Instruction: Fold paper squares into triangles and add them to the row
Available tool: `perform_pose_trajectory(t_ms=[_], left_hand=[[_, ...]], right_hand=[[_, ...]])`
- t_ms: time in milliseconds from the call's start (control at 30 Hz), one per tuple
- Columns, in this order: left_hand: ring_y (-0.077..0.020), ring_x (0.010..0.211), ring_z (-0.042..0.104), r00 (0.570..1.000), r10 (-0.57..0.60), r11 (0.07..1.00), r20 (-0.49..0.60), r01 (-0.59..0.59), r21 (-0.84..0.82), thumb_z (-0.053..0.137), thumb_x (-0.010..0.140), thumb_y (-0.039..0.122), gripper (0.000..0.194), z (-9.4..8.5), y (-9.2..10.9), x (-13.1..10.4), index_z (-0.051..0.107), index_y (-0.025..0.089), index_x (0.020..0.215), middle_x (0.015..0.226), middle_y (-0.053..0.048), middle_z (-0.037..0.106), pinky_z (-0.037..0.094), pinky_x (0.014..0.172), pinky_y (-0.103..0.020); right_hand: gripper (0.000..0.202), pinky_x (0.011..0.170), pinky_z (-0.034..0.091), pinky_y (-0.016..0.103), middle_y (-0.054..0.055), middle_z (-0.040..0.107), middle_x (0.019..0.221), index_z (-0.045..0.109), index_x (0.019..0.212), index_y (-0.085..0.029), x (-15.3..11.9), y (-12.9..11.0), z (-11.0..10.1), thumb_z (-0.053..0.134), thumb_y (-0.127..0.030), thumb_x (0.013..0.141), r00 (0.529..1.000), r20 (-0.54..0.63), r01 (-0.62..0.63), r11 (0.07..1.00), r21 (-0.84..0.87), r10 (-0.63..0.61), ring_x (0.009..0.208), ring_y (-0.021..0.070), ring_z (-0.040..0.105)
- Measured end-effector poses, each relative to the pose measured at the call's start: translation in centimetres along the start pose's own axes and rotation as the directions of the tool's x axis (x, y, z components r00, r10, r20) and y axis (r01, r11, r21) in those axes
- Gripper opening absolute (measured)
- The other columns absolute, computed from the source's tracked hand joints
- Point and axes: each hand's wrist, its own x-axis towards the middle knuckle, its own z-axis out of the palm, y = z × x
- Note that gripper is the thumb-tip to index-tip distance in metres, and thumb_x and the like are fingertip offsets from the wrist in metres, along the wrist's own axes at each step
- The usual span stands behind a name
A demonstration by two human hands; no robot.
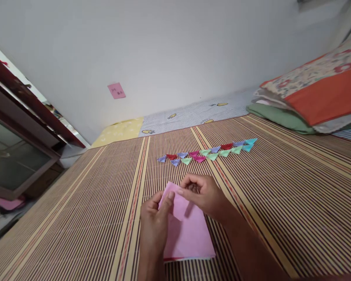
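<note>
My left grip (154,216) pinches plain, pale-pink paper (179,205), pointed at top; my right grip (206,195) touches its edge, hold unclear.

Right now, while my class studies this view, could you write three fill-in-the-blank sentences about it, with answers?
1. The left hand and right hand touch a sheet coloured ____.
2. Small folded papers lie in ____ rows on the striped mat.
3. A note is on the ____.

Missing words: pink; two; wall.
</note>
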Motion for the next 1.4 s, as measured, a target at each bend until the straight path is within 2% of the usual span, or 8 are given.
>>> perform_pose_trajectory(t_ms=[167, 267, 367, 533, 667, 967, 1200, 1400], left_hand=[[-0.0126, 0.061, 0.043, 0.999, -0.012, 0.993, 0.040, 0.017, -0.115, 0.072, 0.086, 0.044, 0.033, 0.1, -0.3, 0.3, 0.063, 0.017, 0.070, 0.066, 0.002, 0.051, 0.036, 0.057, -0.023], [-0.0129, 0.061, 0.044, 0.993, 0.101, 0.995, -0.068, -0.100, 0.018, 0.068, 0.089, 0.044, 0.033, 0.1, -0.2, 0.3, 0.064, 0.017, 0.071, 0.064, 0.002, 0.048, 0.036, 0.056, -0.023], [-0.0134, 0.061, 0.046, 0.984, 0.174, 0.975, -0.036, -0.167, 0.149, 0.065, 0.092, 0.042, 0.032, 0.3, -0.1, 0.0, 0.065, 0.018, 0.072, 0.063, 0.001, 0.050, 0.037, 0.057, -0.023], [-0.0158, 0.077, 0.060, 0.977, 0.207, 0.978, -0.058, -0.205, 0.038, 0.075, 0.086, 0.032, 0.026, 0.9, -0.1, -0.2, 0.064, 0.023, 0.107, 0.089, -0.001, 0.066, 0.048, 0.069, -0.025], [-0.0146, 0.080, 0.059, 0.946, 0.302, 0.953, -0.122, -0.295, 0.073, 0.078, 0.084, 0.028, 0.019, 0.9, -0.2, -0.2, 0.064, 0.022, 0.095, 0.089, -0.001, 0.063, 0.049, 0.072, -0.024], [-0.0146, 0.077, 0.059, 0.948, 0.304, 0.952, -0.096, -0.299, 0.070, 0.075, 0.087, 0.026, 0.011, 0.9, -0.3, -0.1, 0.065, 0.021, 0.084, 0.084, 0.000, 0.064, 0.048, 0.071, -0.026], [-0.0158, 0.082, 0.064, 0.900, 0.395, 0.918, -0.183, -0.395, 0.040, 0.076, 0.085, 0.021, 0.009, 1.0, 0.0, -0.3, 0.070, 0.020, 0.078, 0.082, -0.001, 0.067, 0.051, 0.077, -0.026], [-0.0153, 0.078, 0.064, 0.916, 0.333, 0.936, -0.224, -0.351, -0.040, 0.081, 0.079, 0.022, 0.014, 1.0, 0.4, -0.4, 0.070, 0.018, 0.071, 0.077, -0.002, 0.067, 0.053, 0.072, -0.025]], right_hand=[[0.020, 0.057, 0.039, 0.024, -0.003, 0.057, 0.068, 0.065, 0.076, -0.016, 0.2, 0.2, -0.4, 0.071, -0.031, 0.087, 0.999, -0.012, -0.030, 0.992, 0.126, 0.032, 0.062, 0.0112, 0.051], [0.019, 0.057, 0.038, 0.023, -0.003, 0.056, 0.068, 0.064, 0.076, -0.016, 0.1, 0.3, -0.4, 0.070, -0.031, 0.088, 0.998, -0.041, -0.042, 0.989, 0.140, 0.048, 0.062, 0.0107, 0.050], [0.016, 0.061, 0.042, 0.024, -0.001, 0.062, 0.074, 0.069, 0.083, -0.016, 0.1, 0.2, -0.3, 0.070, -0.031, 0.088, 0.999, -0.015, -0.033, 0.991, 0.130, 0.035, 0.067, 0.0120, 0.055], [0.017, 0.059, 0.043, 0.023, 0.000, 0.064, 0.074, 0.070, 0.083, -0.016, 0.2, 0.2, -0.4, 0.068, -0.031, 0.090, 0.998, -0.058, 0.003, 0.983, 0.181, 0.008, 0.067, 0.0124, 0.057], [0.019, 0.058, 0.043, 0.023, 0.000, 0.063, 0.072, 0.071, 0.081, -0.017, 0.3, 0.3, -0.6, 0.070, -0.033, 0.089, 0.992, -0.129, 0.012, 0.979, 0.205, 0.015, 0.065, 0.0124, 0.056], [0.013, 0.065, 0.045, 0.025, 0.000, 0.066, 0.075, 0.073, 0.083, -0.018, 0.2, 0.7, -0.3, 0.071, -0.030, 0.090, 0.980, -0.183, 0.109, 0.981, 0.158, -0.080, 0.071, 0.0141, 0.059], [0.012, 0.063, 0.043, 0.023, -0.002, 0.064, 0.073, 0.071, 0.082, -0.018, 0.2, 0.3, -0.3, 0.069, -0.025, 0.091, 0.984, -0.145, 0.125, 0.985, 0.120, -0.107, 0.069, 0.0117, 0.056], [0.012, 0.060, 0.040, 0.023, -0.003, 0.060, 0.071, 0.070, 0.080, -0.018, -0.1, -0.2, -0.2, 0.071, -0.026, 0.089, 0.991, -0.097, 0.105, 0.986, 0.133, -0.093, 0.067, 0.0113, 0.053]])
